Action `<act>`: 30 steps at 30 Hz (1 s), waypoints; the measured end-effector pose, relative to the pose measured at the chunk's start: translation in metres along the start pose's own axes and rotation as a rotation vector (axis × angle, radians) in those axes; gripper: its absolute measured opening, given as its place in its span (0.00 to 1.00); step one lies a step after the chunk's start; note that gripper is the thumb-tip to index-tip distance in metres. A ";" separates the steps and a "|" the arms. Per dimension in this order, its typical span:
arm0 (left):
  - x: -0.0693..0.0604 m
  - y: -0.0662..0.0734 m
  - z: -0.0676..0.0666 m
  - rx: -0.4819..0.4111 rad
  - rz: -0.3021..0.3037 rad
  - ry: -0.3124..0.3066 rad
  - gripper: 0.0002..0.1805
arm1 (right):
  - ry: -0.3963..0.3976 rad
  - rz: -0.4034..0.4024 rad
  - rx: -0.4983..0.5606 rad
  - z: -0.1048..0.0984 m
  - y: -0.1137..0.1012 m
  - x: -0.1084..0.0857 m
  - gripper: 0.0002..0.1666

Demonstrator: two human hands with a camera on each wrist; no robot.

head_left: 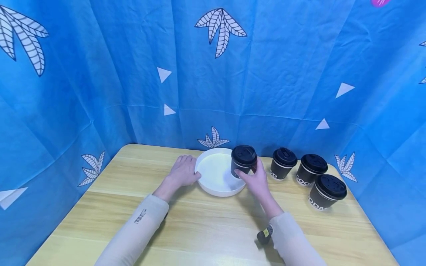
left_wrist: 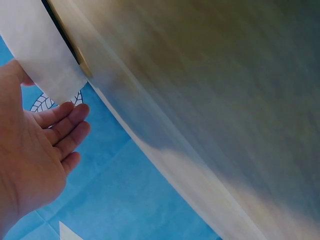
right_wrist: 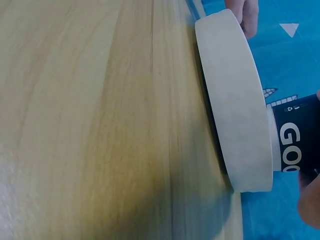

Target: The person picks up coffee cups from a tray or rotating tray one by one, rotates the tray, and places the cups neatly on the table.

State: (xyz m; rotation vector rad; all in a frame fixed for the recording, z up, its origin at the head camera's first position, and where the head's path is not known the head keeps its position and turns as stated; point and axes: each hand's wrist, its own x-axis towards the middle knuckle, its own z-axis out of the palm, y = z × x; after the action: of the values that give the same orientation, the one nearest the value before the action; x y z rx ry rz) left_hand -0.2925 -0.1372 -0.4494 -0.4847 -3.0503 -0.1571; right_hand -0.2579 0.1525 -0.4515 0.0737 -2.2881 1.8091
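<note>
A round white tray (head_left: 216,190) with a low wall lies at the back of the table. My left hand (head_left: 183,170) holds its left side, the thumb at the rim; in the left wrist view the fingers (left_wrist: 70,130) curl beside the white wall. My right hand (head_left: 256,181) grips a dark paper coffee cup (head_left: 240,169) with a black lid, thumb in front and fingers round the far side. That cup stands upright within the tray's right part; in the right wrist view the wall hides its base, so contact with the tray floor is unclear.
Three more lidded coffee cups stand on the right of the wooden table (head_left: 213,229): one near the tray (head_left: 282,168), one behind (head_left: 307,173), one in front (head_left: 324,195). A blue patterned curtain (head_left: 206,92) hangs behind the table and at both sides.
</note>
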 end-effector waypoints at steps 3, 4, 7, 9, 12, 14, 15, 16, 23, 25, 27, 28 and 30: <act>0.000 0.001 -0.001 -0.009 -0.002 -0.001 0.36 | 0.002 -0.004 0.004 -0.001 -0.001 0.000 0.50; 0.000 0.001 -0.001 -0.010 -0.002 -0.002 0.36 | 0.004 -0.005 0.004 -0.002 -0.002 -0.001 0.50; -0.001 0.001 -0.001 -0.008 -0.001 -0.002 0.36 | 0.006 -0.010 0.012 -0.003 -0.004 -0.001 0.50; -0.001 0.001 -0.002 -0.009 0.000 0.000 0.36 | 0.009 -0.015 0.018 -0.005 -0.005 -0.001 0.49; -0.002 0.001 -0.003 -0.016 0.002 0.003 0.36 | 0.013 -0.033 0.033 -0.008 -0.007 -0.002 0.49; -0.002 0.001 -0.003 -0.019 0.003 0.003 0.37 | 0.019 -0.043 0.039 -0.010 -0.007 -0.003 0.48; -0.002 0.001 -0.003 -0.019 0.002 0.003 0.37 | 0.023 -0.046 0.038 -0.011 -0.008 -0.004 0.48; -0.001 0.001 -0.003 -0.018 0.002 0.002 0.37 | 0.027 -0.048 0.039 -0.012 -0.008 -0.004 0.48; 0.000 0.000 0.000 -0.013 0.002 0.005 0.37 | 0.032 -0.075 0.048 -0.020 -0.005 -0.006 0.46; 0.000 0.000 0.000 -0.014 0.002 0.005 0.37 | 0.035 -0.075 0.047 -0.021 -0.004 -0.006 0.46; 0.000 0.000 0.001 -0.012 0.001 0.006 0.37 | 0.039 -0.075 0.038 -0.023 -0.002 -0.006 0.46; 0.000 0.000 0.001 -0.012 0.001 0.007 0.37 | 0.044 -0.073 0.034 -0.024 -0.001 -0.006 0.46; 0.000 0.000 0.001 -0.011 0.000 0.007 0.37 | 0.049 -0.076 0.029 -0.025 0.001 -0.006 0.47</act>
State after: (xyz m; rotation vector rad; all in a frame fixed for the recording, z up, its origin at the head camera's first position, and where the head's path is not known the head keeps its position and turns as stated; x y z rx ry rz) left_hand -0.2922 -0.1368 -0.4504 -0.4833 -3.0440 -0.1752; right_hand -0.2484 0.1767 -0.4484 0.1175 -2.1960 1.7862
